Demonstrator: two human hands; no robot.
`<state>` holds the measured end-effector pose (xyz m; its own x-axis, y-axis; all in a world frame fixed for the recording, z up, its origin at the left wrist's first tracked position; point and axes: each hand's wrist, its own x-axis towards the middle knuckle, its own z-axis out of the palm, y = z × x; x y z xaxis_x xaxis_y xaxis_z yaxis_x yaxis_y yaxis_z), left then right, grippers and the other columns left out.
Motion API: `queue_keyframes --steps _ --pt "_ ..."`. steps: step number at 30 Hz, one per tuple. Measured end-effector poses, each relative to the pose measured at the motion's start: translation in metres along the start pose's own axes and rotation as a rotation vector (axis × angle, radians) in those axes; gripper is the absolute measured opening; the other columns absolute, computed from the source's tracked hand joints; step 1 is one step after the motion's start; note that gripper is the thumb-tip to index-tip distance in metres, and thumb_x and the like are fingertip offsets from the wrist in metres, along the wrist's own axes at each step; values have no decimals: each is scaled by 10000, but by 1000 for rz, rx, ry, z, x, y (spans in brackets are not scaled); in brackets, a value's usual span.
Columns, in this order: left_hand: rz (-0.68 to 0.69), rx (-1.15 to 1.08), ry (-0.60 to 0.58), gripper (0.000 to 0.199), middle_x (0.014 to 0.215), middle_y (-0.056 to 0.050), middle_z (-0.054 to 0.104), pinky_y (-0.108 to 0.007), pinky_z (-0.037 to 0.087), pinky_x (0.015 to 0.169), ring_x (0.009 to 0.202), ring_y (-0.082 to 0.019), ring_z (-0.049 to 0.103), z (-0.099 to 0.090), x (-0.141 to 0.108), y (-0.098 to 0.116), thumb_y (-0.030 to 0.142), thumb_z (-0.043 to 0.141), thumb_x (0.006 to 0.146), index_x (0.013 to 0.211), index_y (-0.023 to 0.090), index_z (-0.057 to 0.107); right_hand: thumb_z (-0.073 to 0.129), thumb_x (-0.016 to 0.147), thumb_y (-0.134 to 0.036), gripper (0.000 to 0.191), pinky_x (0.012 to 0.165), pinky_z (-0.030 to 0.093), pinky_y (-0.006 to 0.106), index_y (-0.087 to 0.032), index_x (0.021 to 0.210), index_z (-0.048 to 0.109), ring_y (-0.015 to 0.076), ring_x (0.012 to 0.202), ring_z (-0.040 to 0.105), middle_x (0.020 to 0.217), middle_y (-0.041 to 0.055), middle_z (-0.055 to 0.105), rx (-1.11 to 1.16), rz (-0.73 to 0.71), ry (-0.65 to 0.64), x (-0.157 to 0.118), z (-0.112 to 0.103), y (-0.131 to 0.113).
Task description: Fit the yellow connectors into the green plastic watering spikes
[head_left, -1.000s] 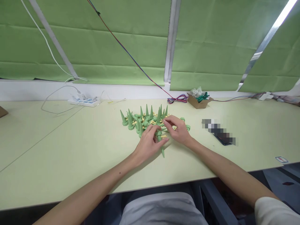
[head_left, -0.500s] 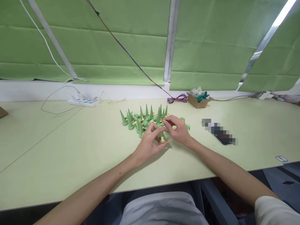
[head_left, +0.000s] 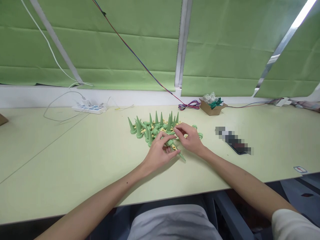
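Observation:
A heap of green plastic spiked pieces (head_left: 138, 130) with yellow pegs lies on the table, cones pointing up. At its near edge, my left hand (head_left: 156, 153) has its thumb and fingers curled around one green spiked piece (head_left: 182, 156). That piece's pointed tip slants down toward me, past my thumb, and a yellow peg (head_left: 174, 147) shows between the fingers. My right hand (head_left: 191, 138) is closed in a pinch just right of the left fingertips. What sits between its thumb and finger is hidden. A green ring-shaped end (head_left: 200, 136) pokes out beyond the right hand.
On the pale table (head_left: 100, 160), a dark blurred-out object (head_left: 236, 143) lies to the right. Behind are a small cardboard box (head_left: 212, 109) with plastic and green stuff, a coiled red-blue cable (head_left: 189, 105), and a white power strip (head_left: 91, 108) at left.
The spiked piece in my left hand has turned, so its tip now reaches farther toward me below the thumb. The left fingers have shifted slightly; my right hand stays nearly still.

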<state>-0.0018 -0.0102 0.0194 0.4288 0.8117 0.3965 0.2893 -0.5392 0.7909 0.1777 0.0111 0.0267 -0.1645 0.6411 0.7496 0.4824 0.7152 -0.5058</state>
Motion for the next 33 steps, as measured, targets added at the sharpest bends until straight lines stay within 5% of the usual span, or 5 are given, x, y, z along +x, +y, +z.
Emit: queue_keyframes --steps 20,25,33 --pt "97 91 78 380 1206 -81 502 -303 611 577 564 -50 549 -1 -1 6 308 708 837 1206 247 643 493 1006 -352 237 587 482 280 -199 871 614 148 671 578 808 57 656 -2 5 -10 -1 1 0" --pt "231 181 161 392 1100 -59 636 -285 601 612 629 -95 611 -4 1 5 290 705 848 1222 240 603 492 1008 -356 236 597 491 282 -201 880 616 153 679 588 813 60 657 3 2 1 -1 1 0" --pt "188 82 230 364 1150 -60 660 -315 631 733 837 -161 700 -6 1 6 291 730 833 1152 223 570 492 1008 -381 237 625 519 286 -200 925 621 159 708 611 857 70 674 5 33 39 -1 1 0"
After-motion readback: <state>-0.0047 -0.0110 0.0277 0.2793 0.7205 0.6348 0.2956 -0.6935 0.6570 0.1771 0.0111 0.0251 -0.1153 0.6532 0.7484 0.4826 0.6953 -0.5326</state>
